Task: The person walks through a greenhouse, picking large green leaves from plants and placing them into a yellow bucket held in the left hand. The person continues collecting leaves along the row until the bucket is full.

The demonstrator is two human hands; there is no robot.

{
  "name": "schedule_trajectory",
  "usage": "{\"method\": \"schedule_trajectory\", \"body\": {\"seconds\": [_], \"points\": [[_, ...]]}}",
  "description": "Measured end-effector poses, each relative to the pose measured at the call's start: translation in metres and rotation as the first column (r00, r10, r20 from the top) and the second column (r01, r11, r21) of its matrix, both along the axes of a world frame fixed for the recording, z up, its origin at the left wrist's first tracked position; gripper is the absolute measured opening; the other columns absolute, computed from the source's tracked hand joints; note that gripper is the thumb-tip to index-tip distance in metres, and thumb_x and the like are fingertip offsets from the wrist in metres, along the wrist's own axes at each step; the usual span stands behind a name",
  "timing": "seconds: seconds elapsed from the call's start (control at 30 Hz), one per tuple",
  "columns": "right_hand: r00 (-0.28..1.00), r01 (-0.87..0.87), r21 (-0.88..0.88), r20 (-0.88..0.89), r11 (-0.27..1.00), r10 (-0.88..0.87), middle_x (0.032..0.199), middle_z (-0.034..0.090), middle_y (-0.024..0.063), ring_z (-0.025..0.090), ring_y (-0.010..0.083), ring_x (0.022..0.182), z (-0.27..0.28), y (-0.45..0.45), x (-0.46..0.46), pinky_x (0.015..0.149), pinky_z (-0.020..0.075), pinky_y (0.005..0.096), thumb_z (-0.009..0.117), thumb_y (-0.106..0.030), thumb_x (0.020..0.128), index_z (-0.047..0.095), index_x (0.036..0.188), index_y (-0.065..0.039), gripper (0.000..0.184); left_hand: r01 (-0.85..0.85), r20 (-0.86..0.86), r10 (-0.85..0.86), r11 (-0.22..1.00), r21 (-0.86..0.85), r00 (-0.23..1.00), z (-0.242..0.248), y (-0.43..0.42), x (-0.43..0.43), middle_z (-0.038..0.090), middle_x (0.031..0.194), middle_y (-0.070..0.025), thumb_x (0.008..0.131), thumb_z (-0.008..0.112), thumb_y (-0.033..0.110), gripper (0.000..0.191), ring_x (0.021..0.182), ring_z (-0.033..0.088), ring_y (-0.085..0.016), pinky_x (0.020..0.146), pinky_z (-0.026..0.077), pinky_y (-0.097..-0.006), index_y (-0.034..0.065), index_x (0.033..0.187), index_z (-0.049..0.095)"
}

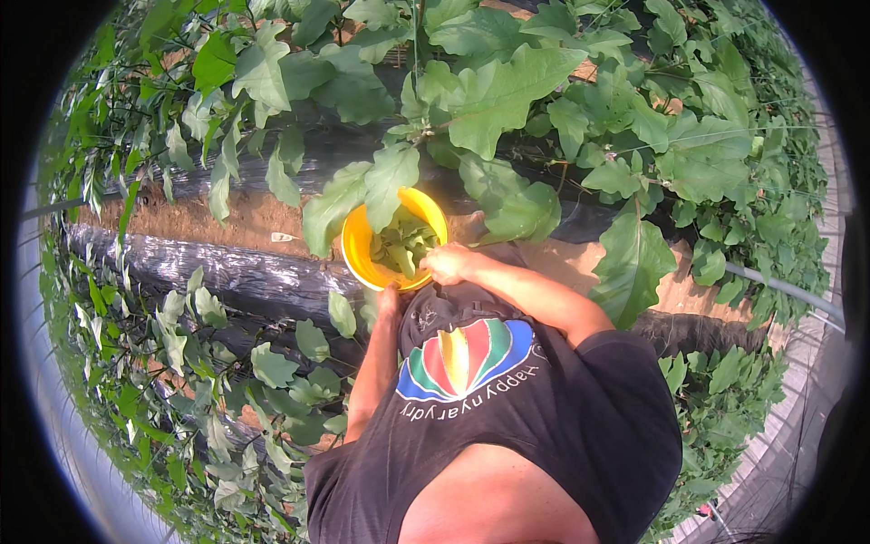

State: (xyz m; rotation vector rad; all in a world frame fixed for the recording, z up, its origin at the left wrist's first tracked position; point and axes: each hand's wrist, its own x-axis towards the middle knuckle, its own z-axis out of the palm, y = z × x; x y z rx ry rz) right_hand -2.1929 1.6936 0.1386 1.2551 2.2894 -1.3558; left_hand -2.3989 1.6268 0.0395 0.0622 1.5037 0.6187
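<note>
A yellow plastic bucket (358,238) is held in front of my waist, with several green leaves (406,246) lying inside it. My left hand (389,299) grips the bucket at its near rim, most of its fingers hidden by the bucket. At the right side of the rim is my right hand (445,264), fingers curled and fingertips over the bucket's mouth. Whether it holds the rim, a leaf or nothing does not show. A large lobed leaf (393,180) of an eggplant-like plant hangs partly across the bucket's far rim.
Dense leafy plants (503,95) rise ahead, tied to thin upright strings (415,41). Black plastic mulch film (224,268) covers the beds, with a bare soil path (238,221) between. More plants (272,367) grow behind at left. A grey pipe (781,285) crosses at right.
</note>
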Motion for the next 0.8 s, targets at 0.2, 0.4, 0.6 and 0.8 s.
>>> {"method": "schedule_trajectory", "body": {"seconds": [0.2, 0.4, 0.6, 0.8], "points": [[0.999, 0.043, -0.026, 0.032, 0.999, -0.042, 0.099, 0.061, 0.0156, 0.058, 0.0316, 0.095, 0.000, -0.004, 0.008, 0.080, 0.0463, 0.0433, 0.049, -0.011, 0.071, 0.060, 0.103, -0.010, 0.034, -0.061, -0.017, 0.061, 0.998, -0.034, 0.998, -0.004, -0.001, 0.001, 0.057, 0.091, -0.0185, 0.081, 0.044, 0.011, 0.031, 0.063, 0.060, -0.028, 0.052, 0.052, -0.0335, -0.0030, 0.109, 0.044], [0.996, 0.094, 0.013, 0.010, 0.995, -0.094, 0.096, 0.062, 0.0153, 0.058, 0.0317, 0.093, -0.016, -0.014, 0.015, 0.079, 0.0465, 0.0440, 0.049, -0.012, 0.070, 0.061, 0.101, -0.010, 0.034, -0.041, 0.001, 0.041, 0.993, -0.113, 0.999, 0.003, 0.001, 0.004, 0.053, 0.098, -0.0215, 0.084, 0.040, 0.009, 0.028, 0.075, 0.058, -0.033, 0.065, 0.053, -0.0408, -0.0057, 0.107, 0.041], [0.997, 0.075, 0.037, 0.003, 0.996, -0.075, 0.095, 0.062, 0.0150, 0.058, 0.0315, 0.093, -0.016, -0.010, 0.024, 0.079, 0.0465, 0.0440, 0.050, -0.014, 0.070, 0.061, 0.101, -0.011, 0.033, -0.041, -0.037, 0.040, 0.999, -0.034, 0.999, 0.009, 0.002, 0.016, 0.054, 0.102, -0.0169, 0.087, 0.037, 0.015, 0.033, 0.072, 0.059, -0.028, 0.058, 0.053, -0.0338, -0.0014, 0.115, 0.040], [1.000, -0.012, -0.014, -0.027, 1.000, 0.011, 0.099, 0.061, 0.0147, 0.057, 0.0316, 0.096, -0.014, 0.003, 0.023, 0.082, 0.0455, 0.0426, 0.049, -0.015, 0.071, 0.060, 0.103, -0.010, 0.034, -0.112, 0.013, 0.112, 0.994, 0.011, 0.994, -0.023, -0.014, 0.008, 0.055, 0.100, -0.0169, 0.085, 0.039, 0.015, 0.034, 0.071, 0.060, -0.028, 0.058, 0.054, -0.0334, -0.0010, 0.115, 0.040]]}}
